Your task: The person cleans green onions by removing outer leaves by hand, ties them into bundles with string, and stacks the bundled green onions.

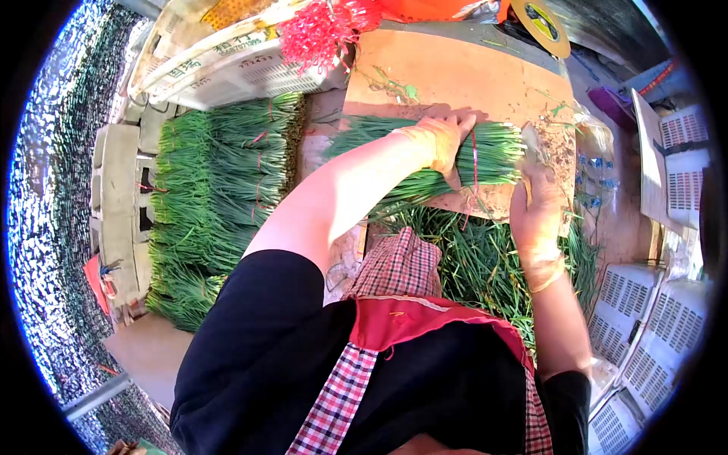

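Note:
A bundle of garlic chives (497, 155), tied with a thin red band (475, 168), lies across a tan board (455, 68), its pale stem ends facing right. My left hand (446, 145), in a thin glove, grips the bundle from above just left of the band, thumb on the near side and fingers over the far side. At the right, my right hand (536, 205), also gloved, is held flat by the stem ends with fingers stretched out. Whether its fingertips touch the stems I cannot tell. Loose chives (478, 262) are heaped below the board, near my apron.
Several tied chive bundles (220, 182) are stacked in rows at the left beside concrete blocks (121, 205). Red ties (322, 34) hang over a white crate (250, 76) behind. A tape roll (542, 26) sits at the back right. White crates (626, 311) stand on the right.

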`<act>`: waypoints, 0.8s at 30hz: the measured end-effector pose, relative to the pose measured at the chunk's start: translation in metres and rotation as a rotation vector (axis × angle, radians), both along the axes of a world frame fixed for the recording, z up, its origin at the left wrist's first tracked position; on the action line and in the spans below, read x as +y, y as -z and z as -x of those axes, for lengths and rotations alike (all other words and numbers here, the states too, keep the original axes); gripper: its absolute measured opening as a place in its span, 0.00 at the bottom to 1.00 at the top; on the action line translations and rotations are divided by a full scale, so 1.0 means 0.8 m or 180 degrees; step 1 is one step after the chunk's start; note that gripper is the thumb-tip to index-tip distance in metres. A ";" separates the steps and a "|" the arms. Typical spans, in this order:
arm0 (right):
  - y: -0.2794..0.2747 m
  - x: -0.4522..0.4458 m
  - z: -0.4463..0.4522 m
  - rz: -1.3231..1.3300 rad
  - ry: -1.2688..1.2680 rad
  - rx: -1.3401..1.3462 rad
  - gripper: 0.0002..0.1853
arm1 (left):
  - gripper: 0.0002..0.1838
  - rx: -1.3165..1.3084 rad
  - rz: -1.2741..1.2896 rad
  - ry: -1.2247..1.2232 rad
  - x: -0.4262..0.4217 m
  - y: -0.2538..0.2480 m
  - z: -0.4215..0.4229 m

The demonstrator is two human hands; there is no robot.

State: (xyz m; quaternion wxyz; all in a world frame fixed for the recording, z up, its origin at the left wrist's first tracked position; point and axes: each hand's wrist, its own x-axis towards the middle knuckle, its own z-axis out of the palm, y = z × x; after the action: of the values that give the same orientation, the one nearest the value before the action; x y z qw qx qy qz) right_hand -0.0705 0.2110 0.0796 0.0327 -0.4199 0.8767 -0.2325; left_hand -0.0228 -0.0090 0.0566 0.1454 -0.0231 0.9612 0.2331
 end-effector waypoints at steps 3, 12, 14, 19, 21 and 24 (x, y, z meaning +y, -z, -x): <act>0.014 -0.006 -0.043 0.0949 0.1311 -0.3492 0.25 | 0.71 -0.0070 0.0273 0.0100 0.011 -0.009 0.017; 0.054 -0.010 -0.046 0.1195 0.0691 -0.2829 0.11 | 0.67 -0.0186 0.0131 -0.0128 0.029 0.006 0.039; 0.050 -0.022 -0.042 0.2124 0.0339 -0.2681 0.10 | 0.66 -0.0160 0.0511 -0.0124 0.033 0.019 0.046; 0.066 -0.032 -0.021 0.3070 0.0208 -0.4098 0.14 | 0.55 -0.0117 0.0491 -0.0266 0.044 0.016 0.026; 0.042 -0.034 -0.020 0.2906 0.0461 -0.3994 0.14 | 0.48 0.0366 0.0780 -0.0426 0.064 0.002 0.005; -0.033 -0.055 -0.046 0.2295 0.0853 -0.3422 0.12 | 0.43 0.0865 0.1471 -0.0534 0.071 0.005 -0.006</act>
State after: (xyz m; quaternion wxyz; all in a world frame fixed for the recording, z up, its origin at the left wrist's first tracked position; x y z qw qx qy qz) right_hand -0.0337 0.1672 0.1061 0.2939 -0.1173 0.6501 -0.6908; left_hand -0.0179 0.0478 0.0526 -0.0137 -0.1036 0.9943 0.0200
